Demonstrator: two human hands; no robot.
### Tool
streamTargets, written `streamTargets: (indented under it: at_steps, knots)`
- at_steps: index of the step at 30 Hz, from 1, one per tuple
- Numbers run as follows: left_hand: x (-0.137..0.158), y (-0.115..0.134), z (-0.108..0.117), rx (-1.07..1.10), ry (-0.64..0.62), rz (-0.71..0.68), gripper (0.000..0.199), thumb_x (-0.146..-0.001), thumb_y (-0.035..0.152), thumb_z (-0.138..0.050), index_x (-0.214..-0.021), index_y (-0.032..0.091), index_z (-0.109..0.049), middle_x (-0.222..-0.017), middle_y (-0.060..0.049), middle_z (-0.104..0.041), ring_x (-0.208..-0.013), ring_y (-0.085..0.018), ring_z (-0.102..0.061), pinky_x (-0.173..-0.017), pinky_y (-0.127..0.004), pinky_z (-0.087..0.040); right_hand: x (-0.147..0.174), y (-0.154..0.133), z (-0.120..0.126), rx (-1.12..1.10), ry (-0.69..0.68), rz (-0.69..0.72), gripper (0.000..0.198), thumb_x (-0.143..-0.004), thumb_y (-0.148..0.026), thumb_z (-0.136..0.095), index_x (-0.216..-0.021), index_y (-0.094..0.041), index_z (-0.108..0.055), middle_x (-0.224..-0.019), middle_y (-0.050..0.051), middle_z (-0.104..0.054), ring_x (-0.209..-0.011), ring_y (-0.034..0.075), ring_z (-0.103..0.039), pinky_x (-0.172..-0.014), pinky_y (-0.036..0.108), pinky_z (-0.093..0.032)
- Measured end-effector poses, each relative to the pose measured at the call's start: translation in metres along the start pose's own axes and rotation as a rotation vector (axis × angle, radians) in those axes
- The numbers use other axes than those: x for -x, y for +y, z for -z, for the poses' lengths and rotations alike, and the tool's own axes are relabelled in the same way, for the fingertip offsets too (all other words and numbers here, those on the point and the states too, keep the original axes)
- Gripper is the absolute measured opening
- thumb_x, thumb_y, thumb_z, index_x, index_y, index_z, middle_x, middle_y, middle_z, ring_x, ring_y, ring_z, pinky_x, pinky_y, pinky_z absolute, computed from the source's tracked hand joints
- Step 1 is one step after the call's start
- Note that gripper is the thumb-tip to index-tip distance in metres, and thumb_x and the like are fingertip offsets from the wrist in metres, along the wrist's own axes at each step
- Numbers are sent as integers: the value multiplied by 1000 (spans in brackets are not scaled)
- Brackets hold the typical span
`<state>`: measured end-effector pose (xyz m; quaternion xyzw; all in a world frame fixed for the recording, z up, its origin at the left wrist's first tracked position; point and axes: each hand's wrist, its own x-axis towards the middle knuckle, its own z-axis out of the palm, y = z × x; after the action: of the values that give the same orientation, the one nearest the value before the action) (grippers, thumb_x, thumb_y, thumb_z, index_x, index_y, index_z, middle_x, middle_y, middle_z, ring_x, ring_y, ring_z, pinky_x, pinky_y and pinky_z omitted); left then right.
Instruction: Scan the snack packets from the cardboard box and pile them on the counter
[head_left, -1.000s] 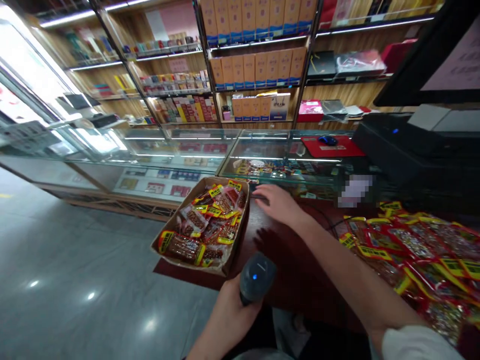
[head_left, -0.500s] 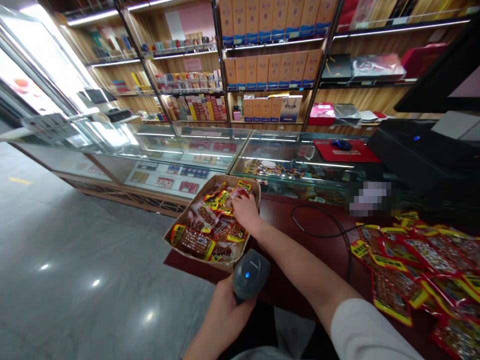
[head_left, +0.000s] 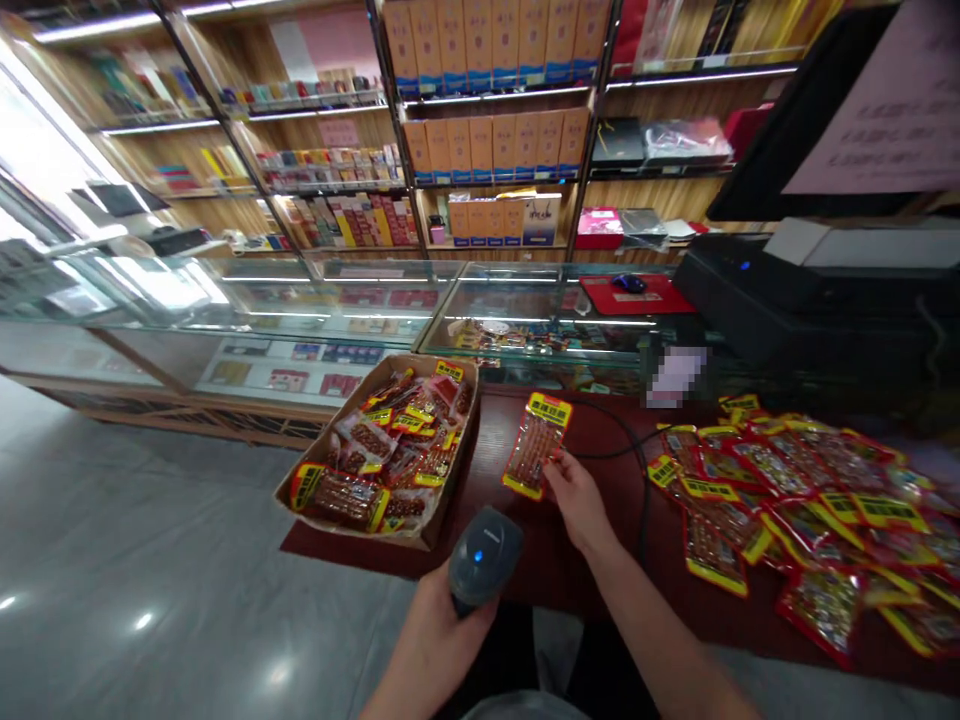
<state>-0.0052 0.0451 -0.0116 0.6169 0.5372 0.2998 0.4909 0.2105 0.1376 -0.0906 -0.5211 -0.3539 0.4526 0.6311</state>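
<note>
My left hand (head_left: 448, 630) is wrapped round the handle of a dark grey barcode scanner (head_left: 486, 556), whose blue light is lit. Between the fingers of my right hand (head_left: 576, 497) is a snack packet (head_left: 537, 445), pinched by its lower right side. It has a yellow and red top band and brown sticks behind clear plastic. To the left stands an open cardboard box (head_left: 446, 505) full of similar packets, at the counter's left end. A pile of snack packets (head_left: 806, 500) lies on the right of the dark red counter (head_left: 487, 480).
A black cable (head_left: 634, 435) curves across the counter behind my right hand. Behind it runs a glass display case (head_left: 360, 300) with a mouse (head_left: 628, 283) on a red mat. A black machine (head_left: 750, 290) and a monitor (head_left: 795, 130) stand at the right.
My right hand has come out of the box and moved right, now with a snack packet in it. My left hand still holds the scanner. The view has turned to the right.
</note>
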Motion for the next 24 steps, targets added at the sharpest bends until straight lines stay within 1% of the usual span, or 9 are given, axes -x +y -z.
streamTargets:
  at_steps: [1,2,4,7,10,14,19,21,24]
  knots:
    - [-2,1,-4,-3,-20,5,8,-78,15,-62,-77,15,-70,-60,1,-63,-62,-18,-60,-64,-25,-51,9,8,12,-90,59,-49,40,-75,-52,-78,-100,-23,-66,-87,1,-78,-73,20,-73,-72,34,-60]
    - [-4,2,-8,-9,-41,10,8,-78,15,-62,-77,15,-70,-61,1,-63,-61,-17,-59,-63,-25,-50,15,14,21,-130,105,-68,43,-71,-50,-82,-101,-24,-66,-88,1,-78,-75,20,-73,-74,34,-60]
    - [-7,6,-16,-31,-72,14,9,-78,14,-62,-79,15,-71,-61,1,-63,-59,-17,-58,-62,-24,-49,21,21,30,-166,135,-76,46,-70,-48,-84,-106,-24,-67,-94,1,-79,-83,20,-73,-80,35,-60]
    - [-10,10,-23,-77,-93,10,9,-79,15,-61,-81,15,-71,-59,1,-63,-59,-16,-58,-60,-24,-48,21,22,31,-223,104,-114,45,-69,-46,-85,-105,-22,-69,-96,2,-78,-87,21,-73,-80,37,-62]
    - [-13,10,-26,-73,-84,26,7,-79,17,-62,-78,16,-68,-59,1,-63,-56,-16,-57,-57,-23,-46,19,21,31,-313,144,-121,42,-65,-41,-89,-97,-22,-70,-91,0,-78,-85,20,-73,-78,36,-63]
    - [-19,8,-32,32,-50,109,10,-78,27,-64,-74,17,-63,-55,2,-59,-48,-15,-54,-49,-23,-43,20,22,33,-455,194,-102,35,-68,-37,-89,-94,-22,-70,-93,-2,-78,-87,17,-73,-81,34,-63]
    - [-25,12,-40,185,-14,188,18,-72,34,-68,-71,17,-62,-50,2,-57,-45,-14,-54,-47,-23,-42,18,19,34,-638,309,-168,28,-71,-34,-86,-90,-23,-69,-88,-3,-79,-80,16,-75,-76,33,-64]
    - [-26,17,-42,216,-19,214,20,-70,34,-71,-69,17,-62,-48,3,-57,-43,-14,-53,-46,-23,-42,17,18,33,-704,309,-203,24,-73,-33,-83,-90,-23,-69,-87,-2,-79,-82,17,-76,-79,36,-65]
    - [-27,23,-45,227,-38,228,22,-70,35,-75,-66,17,-62,-47,2,-57,-42,-13,-54,-46,-23,-42,17,17,30,-760,257,-221,17,-79,-32,-78,-90,-22,-69,-90,0,-80,-90,20,-77,-90,43,-62]
